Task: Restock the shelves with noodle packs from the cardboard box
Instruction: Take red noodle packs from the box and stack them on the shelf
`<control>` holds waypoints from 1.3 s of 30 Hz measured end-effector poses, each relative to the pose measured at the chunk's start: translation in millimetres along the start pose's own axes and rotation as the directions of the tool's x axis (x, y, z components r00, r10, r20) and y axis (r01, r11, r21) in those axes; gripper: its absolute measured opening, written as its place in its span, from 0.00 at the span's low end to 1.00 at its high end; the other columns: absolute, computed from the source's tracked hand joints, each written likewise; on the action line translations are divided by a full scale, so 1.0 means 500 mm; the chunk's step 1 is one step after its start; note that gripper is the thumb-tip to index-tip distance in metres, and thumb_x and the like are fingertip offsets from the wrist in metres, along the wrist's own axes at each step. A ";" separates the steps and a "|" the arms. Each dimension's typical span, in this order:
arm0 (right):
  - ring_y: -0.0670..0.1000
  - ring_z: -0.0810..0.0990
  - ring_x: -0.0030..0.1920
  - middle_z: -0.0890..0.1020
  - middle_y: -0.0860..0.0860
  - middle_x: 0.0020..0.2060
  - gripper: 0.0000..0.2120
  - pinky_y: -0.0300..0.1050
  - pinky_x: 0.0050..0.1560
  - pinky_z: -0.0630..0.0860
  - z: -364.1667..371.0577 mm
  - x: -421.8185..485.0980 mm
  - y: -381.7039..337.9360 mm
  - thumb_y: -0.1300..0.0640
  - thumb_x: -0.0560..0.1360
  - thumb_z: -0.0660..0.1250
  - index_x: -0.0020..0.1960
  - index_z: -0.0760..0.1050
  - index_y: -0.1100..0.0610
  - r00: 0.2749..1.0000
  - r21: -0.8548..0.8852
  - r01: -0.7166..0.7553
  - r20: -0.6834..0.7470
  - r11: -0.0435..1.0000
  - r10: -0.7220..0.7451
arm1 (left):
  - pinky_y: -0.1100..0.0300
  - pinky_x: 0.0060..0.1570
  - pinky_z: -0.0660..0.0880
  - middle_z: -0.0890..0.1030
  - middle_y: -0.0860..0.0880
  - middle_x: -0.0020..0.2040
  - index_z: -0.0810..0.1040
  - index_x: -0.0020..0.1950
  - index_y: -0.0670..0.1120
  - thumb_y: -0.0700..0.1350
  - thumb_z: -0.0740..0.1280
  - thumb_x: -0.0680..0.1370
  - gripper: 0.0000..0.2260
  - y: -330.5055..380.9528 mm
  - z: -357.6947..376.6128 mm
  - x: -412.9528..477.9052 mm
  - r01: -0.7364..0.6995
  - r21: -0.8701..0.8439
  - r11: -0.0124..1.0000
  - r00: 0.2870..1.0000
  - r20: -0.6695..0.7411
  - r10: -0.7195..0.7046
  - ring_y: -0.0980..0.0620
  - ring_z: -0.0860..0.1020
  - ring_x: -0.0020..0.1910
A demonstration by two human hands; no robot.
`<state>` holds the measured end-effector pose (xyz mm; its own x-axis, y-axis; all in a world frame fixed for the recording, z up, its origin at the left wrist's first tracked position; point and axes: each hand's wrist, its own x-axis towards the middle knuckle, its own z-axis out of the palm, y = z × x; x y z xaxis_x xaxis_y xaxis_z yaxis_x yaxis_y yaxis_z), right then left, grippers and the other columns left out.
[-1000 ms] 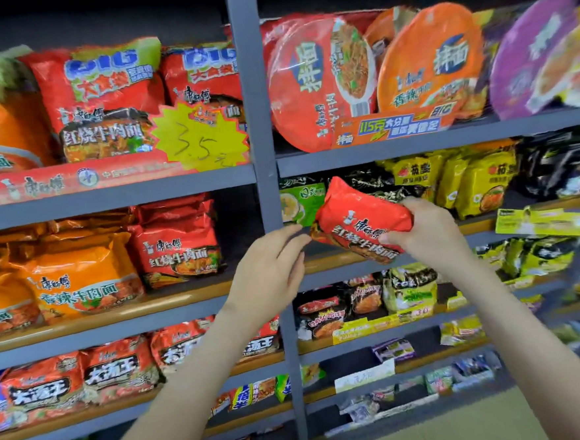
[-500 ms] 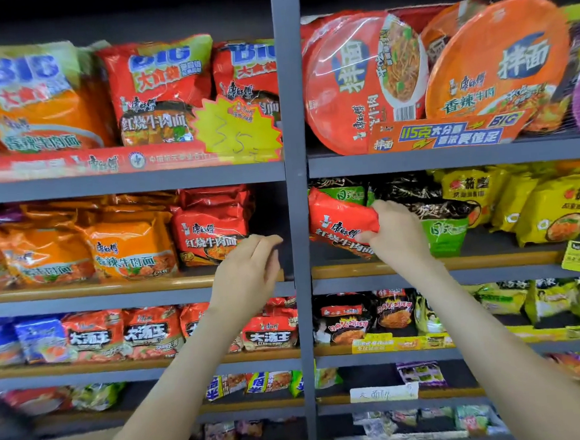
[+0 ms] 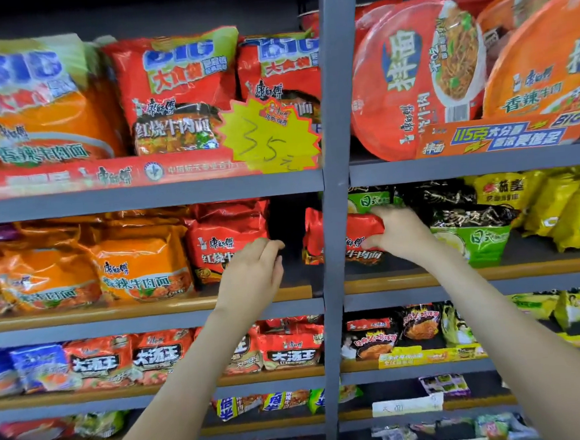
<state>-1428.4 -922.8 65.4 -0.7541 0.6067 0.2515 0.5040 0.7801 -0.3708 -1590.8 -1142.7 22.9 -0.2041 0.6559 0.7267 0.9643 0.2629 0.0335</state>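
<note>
My right hand [image 3: 397, 231] grips a red noodle pack [image 3: 358, 239] by its right end, on the second shelf [image 3: 457, 275]. The pack's left part reaches behind the grey upright post [image 3: 335, 251] into the dark gap on the left bay. My left hand [image 3: 256, 273] hovers with loosely curled fingers holding nothing, in front of a stack of matching red packs [image 3: 226, 241] just left of that gap. The cardboard box is not in view.
Orange noodle packs [image 3: 140, 264] fill the left of the second shelf, green and black packs [image 3: 467, 228] and yellow packs [image 3: 562, 207] the right. Large bags and bowl noodles sit above with a yellow price tag [image 3: 269, 138]. Lower shelves hold more packs.
My right hand has carried the red pack leftward, past the post into the left bay's gap. My left hand stays raised near the red stack. The view has shifted left.
</note>
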 end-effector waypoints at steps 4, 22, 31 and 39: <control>0.56 0.70 0.65 0.78 0.51 0.60 0.30 0.52 0.68 0.59 0.030 0.048 -0.015 0.46 0.66 0.76 0.66 0.73 0.49 0.992 -0.052 0.028 0.121 0.998 -0.022 | 0.48 0.49 0.78 0.80 0.41 0.52 0.79 0.56 0.38 0.37 0.75 0.68 0.17 -0.038 0.026 0.011 -0.072 0.135 0.988 0.995 0.079 0.062 0.41 0.80 0.47; 0.57 0.41 0.76 0.44 0.52 0.77 0.52 0.52 0.62 0.18 0.129 0.109 0.010 0.29 0.69 0.61 0.76 0.30 0.46 0.920 -0.561 0.378 0.139 0.736 -0.367 | 0.40 0.71 0.55 0.59 0.39 0.76 0.56 0.77 0.48 0.63 0.70 0.70 0.42 -0.181 0.126 0.026 -0.269 0.472 0.840 0.957 0.229 0.177 0.40 0.60 0.74; 0.54 0.42 0.77 0.53 0.53 0.77 0.39 0.50 0.63 0.17 0.162 0.109 -0.002 0.35 0.74 0.53 0.77 0.37 0.44 0.841 -0.601 0.445 0.024 0.664 -0.541 | 0.40 0.71 0.52 0.57 0.40 0.77 0.61 0.76 0.50 0.62 0.68 0.72 0.36 -0.194 0.121 0.027 -0.331 0.452 0.828 0.942 0.202 0.267 0.41 0.59 0.75; 0.60 0.46 0.76 0.52 0.39 0.75 0.38 0.69 0.71 0.51 0.156 0.126 -0.055 0.30 0.66 0.56 0.73 0.45 0.30 0.893 -0.192 0.442 -0.001 0.876 -0.451 | 0.40 0.71 0.53 0.60 0.40 0.76 0.65 0.75 0.49 0.62 0.55 0.77 0.30 -0.195 0.091 0.074 -0.245 0.430 0.869 0.969 0.081 0.233 0.41 0.60 0.74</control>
<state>-1522.5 -917.7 21.6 -0.9000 0.1898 0.3924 0.1886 0.9812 -0.0420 -1699.9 -1111.7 15.4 0.0132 0.7540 0.6568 0.8155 0.3720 -0.4434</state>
